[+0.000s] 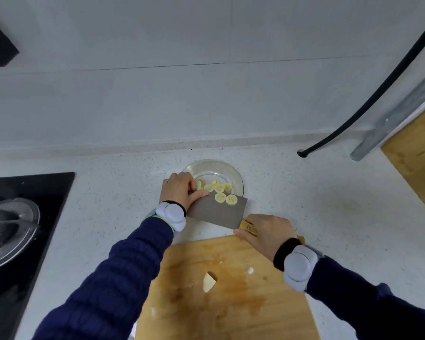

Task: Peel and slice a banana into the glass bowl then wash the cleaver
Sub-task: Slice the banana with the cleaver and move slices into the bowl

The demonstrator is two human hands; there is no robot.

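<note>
The slicing seems nearly finished: most pale yellow banana slices (217,187) lie in the clear round glass bowl (231,167), and two rest on the grey steel cleaver with wooden handle (214,213), held flat over its near rim. The right hand (265,234) wraps the handle. The left hand (180,190) bends its fingers among the slices, thumb on the blade; whether it pinches one I cannot tell. Washing is not yet begun. No writing is readable.
</note>
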